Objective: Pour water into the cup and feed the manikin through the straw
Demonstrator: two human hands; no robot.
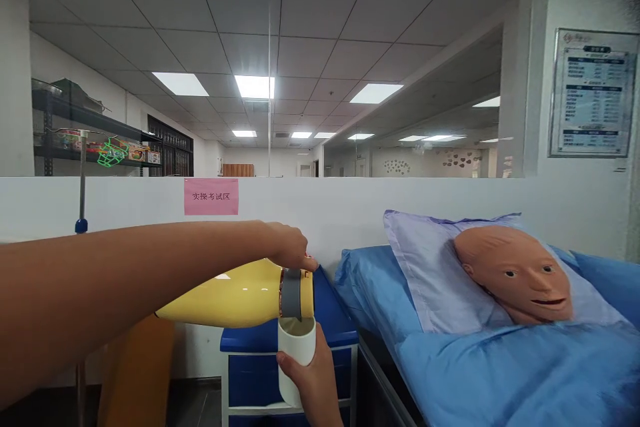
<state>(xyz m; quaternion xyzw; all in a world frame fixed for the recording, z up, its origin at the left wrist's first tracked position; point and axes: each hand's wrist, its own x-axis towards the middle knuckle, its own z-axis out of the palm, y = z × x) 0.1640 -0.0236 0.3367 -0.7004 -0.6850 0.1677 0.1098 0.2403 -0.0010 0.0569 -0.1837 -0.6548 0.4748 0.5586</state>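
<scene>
My left hand (287, 245) reaches in from the left and is closed over the top of a yellow thermos jug (235, 293), a finger resting by its lid. The handle is hidden behind my hand and forearm. The jug lies tipped on its side, its grey collar and spout pointing right. Directly below the spout, a white cup (296, 347) stands nearly upright, slightly tilted, its mouth touching or very close to the jug. Fingers of my right hand (313, 370) wrap around the cup from the right, thumb across its front. I cannot make out any liquid stream.
Behind the cup stands a blue-topped bedside cabinet (333, 320). To the right, a manikin head (520, 273) rests on a lilac pillow (420, 273) on a bed with a blue quilt (475, 367). At left are a metal pole (83, 187) and an orange-brown panel (137, 373).
</scene>
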